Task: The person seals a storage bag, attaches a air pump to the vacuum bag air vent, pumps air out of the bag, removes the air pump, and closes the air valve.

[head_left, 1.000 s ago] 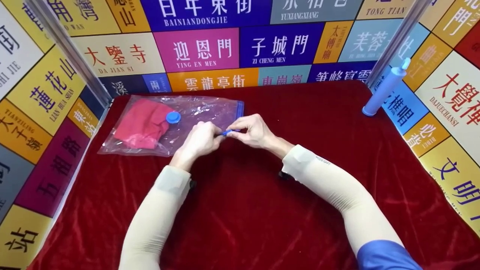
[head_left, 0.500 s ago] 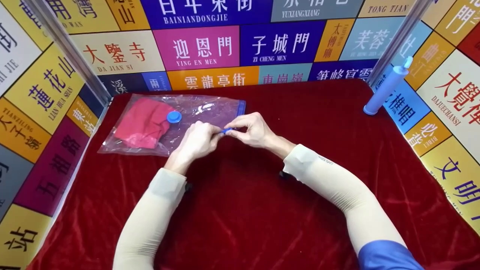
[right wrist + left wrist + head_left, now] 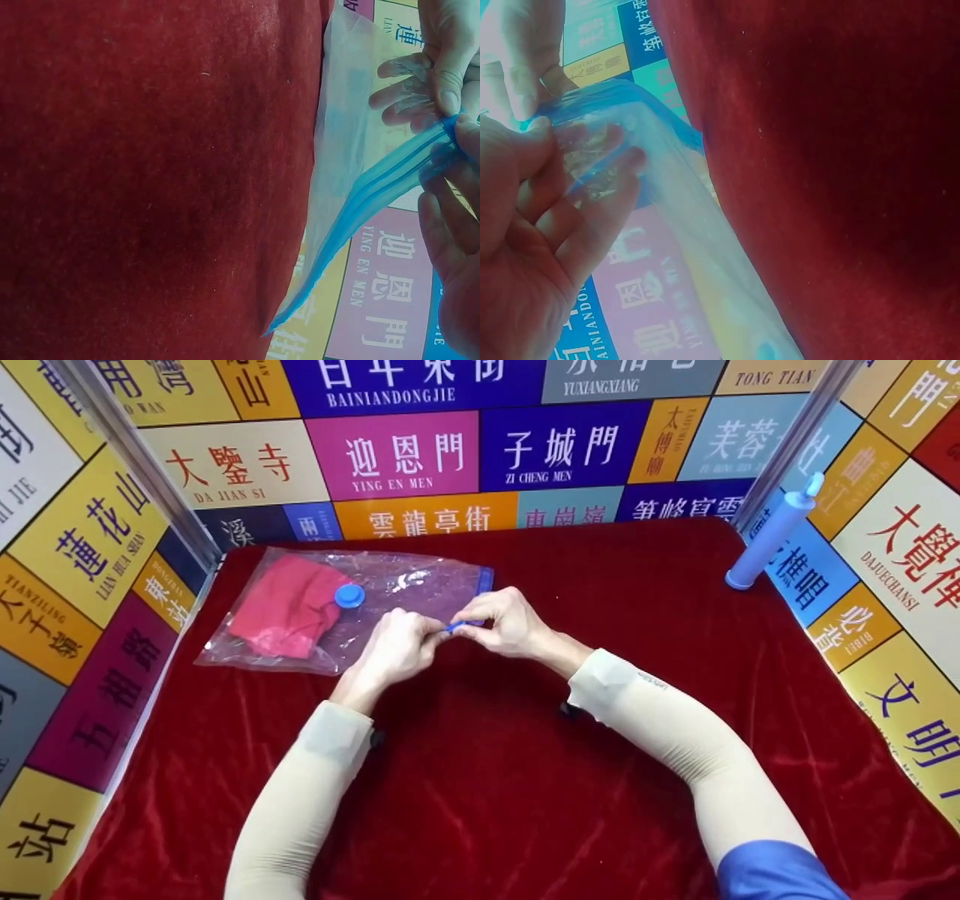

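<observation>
A clear vacuum storage bag (image 3: 405,574) lies at the back left of the table, a folded red cloth (image 3: 281,604) inside it. On its upper face sits a round blue valve cap (image 3: 349,596). The blue zip edge (image 3: 341,225) runs along the bag's right end. At its near corner, my left hand (image 3: 394,649) pinches the zip between thumb and fingers; its other fingers show through the film in the left wrist view. Right beside it, my right hand (image 3: 510,622) pinches the same blue strip. That corner is raised off the cloth.
A blue hand pump (image 3: 771,540) with a hooked end stands at the table's back right corner. Dark red velvet (image 3: 570,780) covers the table. Printed panels (image 3: 405,457) and metal posts (image 3: 795,442) enclose the back and sides.
Both hands stay at the bag's near corner, still pinching the blue zip, with only slight finger shifts. The left forearm has drawn a little to the left. The pump has not moved.
</observation>
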